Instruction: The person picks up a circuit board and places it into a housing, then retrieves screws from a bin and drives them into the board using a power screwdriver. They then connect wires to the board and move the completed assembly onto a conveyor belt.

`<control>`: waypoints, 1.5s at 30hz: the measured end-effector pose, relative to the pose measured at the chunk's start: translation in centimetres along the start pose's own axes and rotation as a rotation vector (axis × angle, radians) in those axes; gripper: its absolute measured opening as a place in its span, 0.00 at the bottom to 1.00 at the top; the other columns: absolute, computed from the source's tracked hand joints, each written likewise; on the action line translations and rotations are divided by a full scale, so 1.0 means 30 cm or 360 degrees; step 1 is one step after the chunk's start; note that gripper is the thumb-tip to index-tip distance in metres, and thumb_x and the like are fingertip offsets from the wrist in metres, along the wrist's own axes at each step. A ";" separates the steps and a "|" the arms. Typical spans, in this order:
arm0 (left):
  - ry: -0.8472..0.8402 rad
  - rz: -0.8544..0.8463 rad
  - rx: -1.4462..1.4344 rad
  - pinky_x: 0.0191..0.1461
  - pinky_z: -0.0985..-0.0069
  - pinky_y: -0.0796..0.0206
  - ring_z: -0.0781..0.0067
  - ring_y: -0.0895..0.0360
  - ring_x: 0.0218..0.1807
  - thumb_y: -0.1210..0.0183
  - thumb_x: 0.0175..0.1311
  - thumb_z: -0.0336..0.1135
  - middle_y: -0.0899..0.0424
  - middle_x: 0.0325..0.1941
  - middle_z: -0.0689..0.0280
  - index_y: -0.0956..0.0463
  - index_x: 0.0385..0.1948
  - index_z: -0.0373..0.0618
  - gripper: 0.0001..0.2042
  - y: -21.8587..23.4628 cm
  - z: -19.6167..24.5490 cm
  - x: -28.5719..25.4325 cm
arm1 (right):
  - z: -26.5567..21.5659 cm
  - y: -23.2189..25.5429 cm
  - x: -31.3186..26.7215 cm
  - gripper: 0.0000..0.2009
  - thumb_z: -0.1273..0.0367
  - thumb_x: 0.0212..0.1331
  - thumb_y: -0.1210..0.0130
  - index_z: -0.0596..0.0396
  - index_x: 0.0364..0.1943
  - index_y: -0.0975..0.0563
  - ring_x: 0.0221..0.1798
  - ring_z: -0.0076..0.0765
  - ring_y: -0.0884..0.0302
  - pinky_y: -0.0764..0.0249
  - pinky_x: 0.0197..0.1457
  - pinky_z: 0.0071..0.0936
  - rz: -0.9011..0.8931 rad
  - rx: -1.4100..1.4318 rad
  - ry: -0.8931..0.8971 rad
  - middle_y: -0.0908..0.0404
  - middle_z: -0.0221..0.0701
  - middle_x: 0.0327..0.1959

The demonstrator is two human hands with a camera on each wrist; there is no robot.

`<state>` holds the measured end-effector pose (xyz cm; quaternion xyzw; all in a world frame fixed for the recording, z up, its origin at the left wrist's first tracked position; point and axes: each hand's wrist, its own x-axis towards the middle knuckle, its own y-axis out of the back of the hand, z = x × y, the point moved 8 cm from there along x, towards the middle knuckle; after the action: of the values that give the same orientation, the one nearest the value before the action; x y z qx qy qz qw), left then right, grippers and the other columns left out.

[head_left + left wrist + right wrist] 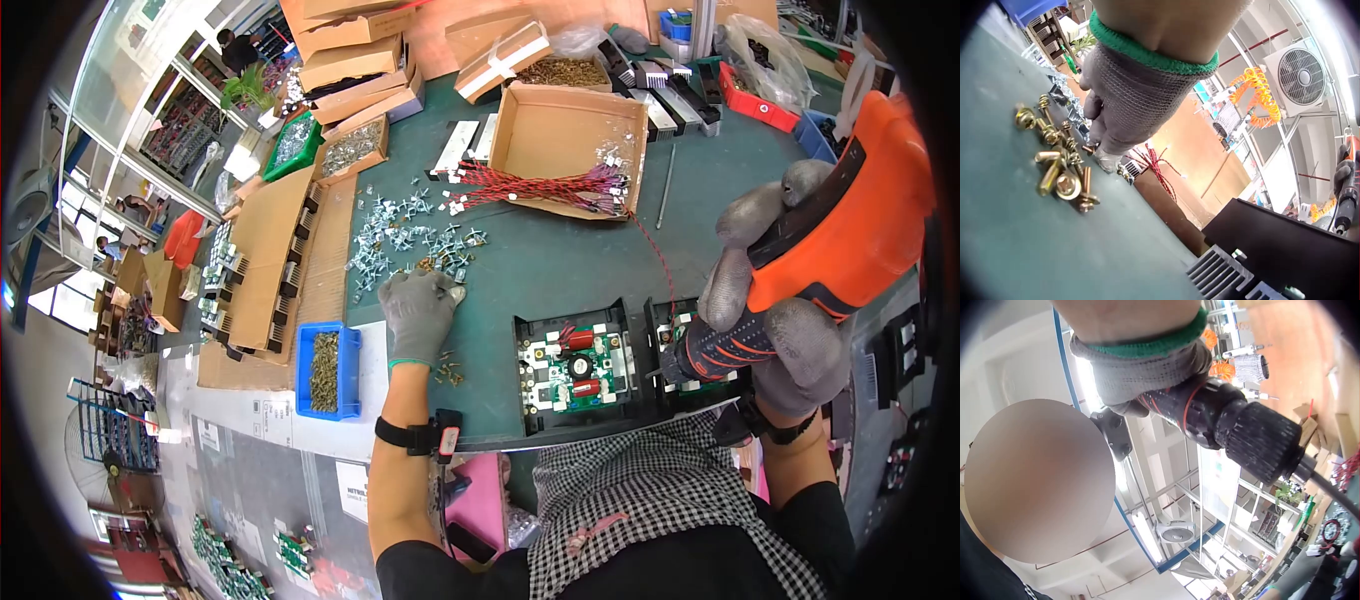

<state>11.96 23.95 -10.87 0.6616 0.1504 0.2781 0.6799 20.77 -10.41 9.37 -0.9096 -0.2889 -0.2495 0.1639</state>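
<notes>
My gloved left hand (420,312) reaches down to the near edge of a pile of silver fasteners (385,240), fingers bent, fingertips at the tabletop. I cannot tell whether anything is pinched between them. Beside its wrist lie several loose brass-coloured screws (1060,178), large in the left wrist view. My gloved right hand (800,350) grips an orange and black power screwdriver (850,225); its black chuck (1260,439) and metal bit show in the right wrist view. Below the tool, a green circuit board (580,368) sits in a black housing, with a second, partly covered housing (658,325) alongside.
A blue bin (301,375) of small brass-coloured parts stands left of my left forearm. Farther back, red-black wires (545,187) lie across an open cardboard box (570,125). A thin metal rod (666,185) lies right of that box. Heatsinks and bins line the back.
</notes>
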 end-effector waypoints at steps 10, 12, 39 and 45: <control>0.0027 -0.0246 -0.2052 0.44 0.76 0.31 0.77 0.23 0.39 0.37 0.58 0.28 0.18 0.36 0.68 0.21 0.36 0.43 0.06 0.135 0.086 -0.224 | -0.018 -0.035 0.021 0.32 0.68 0.54 0.44 0.62 0.63 0.43 0.29 0.32 0.20 0.23 0.28 0.27 -0.0028 0.0293 0.0256 0.26 0.47 0.53; -0.0046 -0.0325 -0.2187 0.46 0.79 0.32 0.80 0.26 0.40 0.38 0.60 0.27 0.19 0.36 0.69 0.23 0.38 0.40 0.07 0.212 0.179 -0.287 | -0.032 -0.063 0.030 0.34 0.66 0.55 0.45 0.63 0.65 0.43 0.29 0.32 0.21 0.25 0.28 0.28 -0.0015 0.0428 0.0285 0.27 0.47 0.55; -0.0689 0.0311 -0.1183 0.73 0.53 0.50 0.70 0.20 0.35 0.34 0.49 0.27 0.16 0.30 0.72 0.24 0.50 0.47 0.22 0.403 0.421 -0.450 | -0.077 -0.092 0.015 0.35 0.70 0.59 0.44 0.58 0.69 0.48 0.36 0.40 0.19 0.20 0.34 0.34 -0.0615 0.0672 0.0518 0.31 0.44 0.59; -0.0777 0.0479 -0.0877 0.73 0.57 0.50 0.73 0.21 0.34 0.34 0.47 0.24 0.16 0.29 0.77 0.26 0.53 0.47 0.26 0.432 0.455 -0.474 | -0.055 -0.097 -0.011 0.33 0.74 0.57 0.40 0.55 0.64 0.44 0.34 0.40 0.18 0.18 0.34 0.34 -0.0247 0.0537 0.0256 0.27 0.44 0.54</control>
<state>6.10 4.21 0.61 0.5158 -0.1944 0.2392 0.7994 18.16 -9.02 10.98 -0.8214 -0.3819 -0.2813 0.3167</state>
